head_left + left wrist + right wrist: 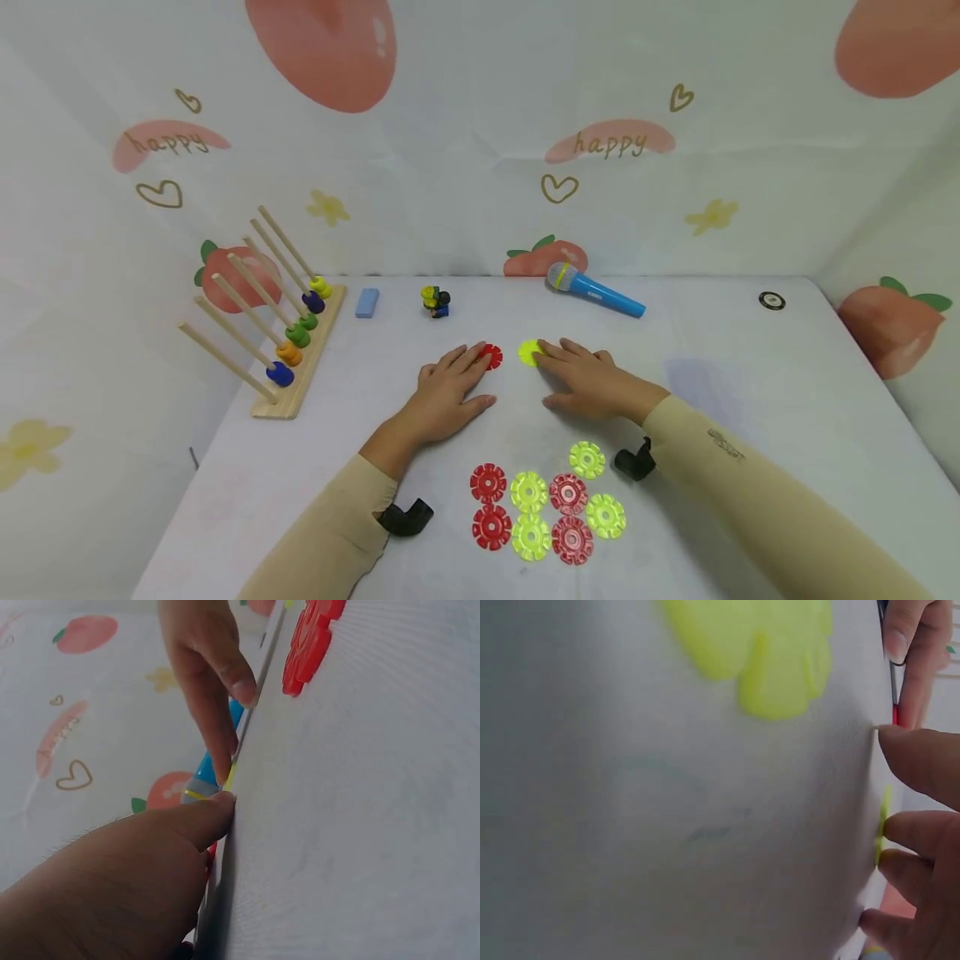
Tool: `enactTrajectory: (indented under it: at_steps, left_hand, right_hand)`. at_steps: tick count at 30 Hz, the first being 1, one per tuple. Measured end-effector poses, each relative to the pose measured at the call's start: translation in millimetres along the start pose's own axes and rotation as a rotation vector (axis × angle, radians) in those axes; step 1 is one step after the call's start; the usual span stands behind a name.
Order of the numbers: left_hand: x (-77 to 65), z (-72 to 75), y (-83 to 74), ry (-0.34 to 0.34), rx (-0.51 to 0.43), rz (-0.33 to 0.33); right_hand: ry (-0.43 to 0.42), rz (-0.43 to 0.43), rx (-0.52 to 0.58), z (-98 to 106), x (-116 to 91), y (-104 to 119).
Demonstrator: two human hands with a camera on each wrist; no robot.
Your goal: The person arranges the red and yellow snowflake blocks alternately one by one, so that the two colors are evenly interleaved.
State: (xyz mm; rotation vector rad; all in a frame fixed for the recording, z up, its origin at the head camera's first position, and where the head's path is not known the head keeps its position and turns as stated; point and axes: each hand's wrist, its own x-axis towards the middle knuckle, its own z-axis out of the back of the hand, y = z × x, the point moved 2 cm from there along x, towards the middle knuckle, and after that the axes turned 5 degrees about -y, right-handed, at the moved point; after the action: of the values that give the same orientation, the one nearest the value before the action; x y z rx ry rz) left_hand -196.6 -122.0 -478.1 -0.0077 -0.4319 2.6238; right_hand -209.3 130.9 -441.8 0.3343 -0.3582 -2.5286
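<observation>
My left hand lies palm down, its extended fingertips touching a red notched plastic disc that they partly cover. Across a small gap, the fingertips of my right hand rest on a yellow-green notched disc. Nearer the front, more such discs lie flat in columns: a red pair at left, a yellow-green pair beside it, then a paler red pair. On the right are a yellow-green disc and another yellow-green disc set farther back.
A wooden peg rack with coloured beads stands at the left. Along the back lie a light-blue block, a small toy figure, a blue toy microphone and a black-and-white round chip. A patterned cloth hangs behind.
</observation>
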Motion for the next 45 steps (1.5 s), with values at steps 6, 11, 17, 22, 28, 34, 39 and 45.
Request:
enactTrajectory:
  at_steps: [6, 11, 17, 22, 28, 34, 39, 45]
  left_hand:
    - [3.3, -6.6, 0.8, -0.028, 0.045, 0.004]
    - [4.0, -6.0, -1.5, -0.025, 0.053, 0.028]
    - [2.9, -6.3, -1.7, -0.007, 0.097, 0.020]
    - [2.2, -7.9, -0.6, -0.007, 0.118, 0.010]
    - [1.4, -6.9, 0.3, -0.008, 0.112, 0.015]
    - [0.5, -7.2, 0.9, -0.026, 0.102, 0.008]
    - [1.3, -7.5, -0.5, -0.038, 0.049, -0.015]
    - [1.8, -5.3, -7.3, -0.026, -0.008, -0.054]
  right_hand:
    - [0.038, -0.001, -0.029, -2, 11, 9]
    - [0.067, -0.020, -0.062, -3, 16, 17]
    - [0.056, -0.040, -0.111, -6, 17, 21]
    - [0.028, -0.079, -0.169, -9, 19, 28]
    - [0.027, -0.128, -0.206, -11, 21, 37]
    - [0.037, -0.135, -0.112, -6, 21, 41]
    - [-0.052, -0.089, 0.209, 8, 10, 30]
    - [-0.182, -0.040, 0.598, 24, -27, 7]
